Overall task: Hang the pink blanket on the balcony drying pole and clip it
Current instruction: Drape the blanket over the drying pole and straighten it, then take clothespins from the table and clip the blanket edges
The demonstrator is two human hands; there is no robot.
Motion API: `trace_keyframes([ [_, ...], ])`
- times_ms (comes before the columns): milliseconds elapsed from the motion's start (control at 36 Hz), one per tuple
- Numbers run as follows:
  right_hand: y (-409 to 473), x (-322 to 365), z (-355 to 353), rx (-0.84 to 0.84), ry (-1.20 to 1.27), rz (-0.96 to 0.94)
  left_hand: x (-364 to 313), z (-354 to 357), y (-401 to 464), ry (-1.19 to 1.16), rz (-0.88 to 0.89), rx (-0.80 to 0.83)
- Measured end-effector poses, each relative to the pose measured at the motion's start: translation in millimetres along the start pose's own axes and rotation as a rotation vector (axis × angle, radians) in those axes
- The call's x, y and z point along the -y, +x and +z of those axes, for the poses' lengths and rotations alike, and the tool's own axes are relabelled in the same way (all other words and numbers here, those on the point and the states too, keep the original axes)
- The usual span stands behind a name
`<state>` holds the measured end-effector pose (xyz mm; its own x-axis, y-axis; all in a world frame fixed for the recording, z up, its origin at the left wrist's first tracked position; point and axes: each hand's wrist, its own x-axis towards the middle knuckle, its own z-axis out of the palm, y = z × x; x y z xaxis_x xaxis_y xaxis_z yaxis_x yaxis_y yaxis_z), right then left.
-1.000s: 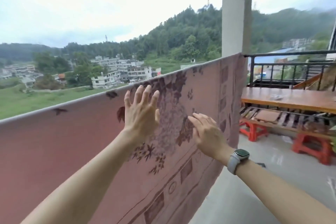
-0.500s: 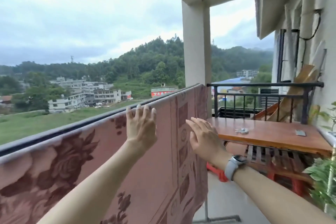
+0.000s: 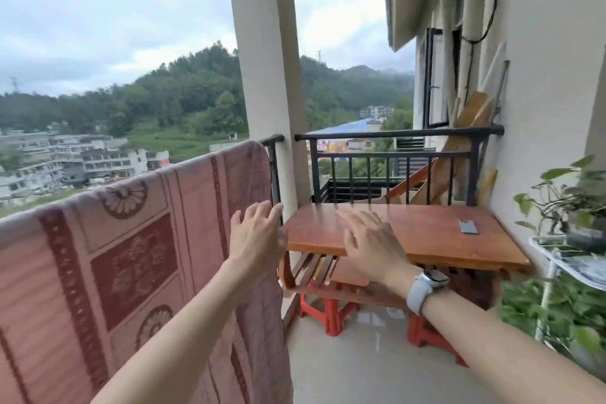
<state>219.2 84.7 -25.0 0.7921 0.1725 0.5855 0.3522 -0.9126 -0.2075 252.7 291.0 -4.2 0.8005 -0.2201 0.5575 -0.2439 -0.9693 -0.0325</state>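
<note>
Closest to the camera are two bare forearms reaching out, and both hands are empty with the fingers spread and relaxed. The left hand (image 3: 255,233) is up at the right-hand edge of the pink blanket (image 3: 137,259), fingers loose; whether it actually touches the cloth I can't tell. The right hand (image 3: 369,241) floats out in front of the desk (image 3: 423,233), holding nothing, and there's a smartwatch (image 3: 426,287) with a pale band on that wrist

The blanket itself is draped over the drying pole, which is hidden under the fold. Its long axis runs along the balcony's outer edge, from near left to far right, rising in the picture toward the pillar (image 3: 269,75), and the cloth hangs straight down from there. The pattern is darker maroon: stripes, rectangular panels, round flower medallions. No clips visible on it, and no readable writing or labels anywhere

Past the hands, the reddish wooden desk sits on red plastic stools (image 3: 331,313), with a phone (image 3: 468,226) lying flat near its far right corner. A leafy potted plant (image 3: 567,207) stands to the right. Behind the desk there's a black metal railing (image 3: 393,154) with wooden planks leaning by the wall, then buildings and green hills under a cloudy sky
</note>
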Motion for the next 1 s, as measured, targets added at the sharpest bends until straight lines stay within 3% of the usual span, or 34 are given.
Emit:
trace_keyframes([
  [417,141,-277,142,0.211,-0.017,0.12,-101,262,201,-0.194,-0.029,0.134],
  [583,181,-366,230,0.355,0.059,0.232,-115,391,245,-0.338,-0.144,0.18],
  [750,234,-441,313,0.464,0.183,0.421,-119,511,297,-0.359,-0.226,0.415],
  [1000,288,-524,434,0.713,0.239,0.503,-124,632,353,-0.406,-0.315,0.617],
])
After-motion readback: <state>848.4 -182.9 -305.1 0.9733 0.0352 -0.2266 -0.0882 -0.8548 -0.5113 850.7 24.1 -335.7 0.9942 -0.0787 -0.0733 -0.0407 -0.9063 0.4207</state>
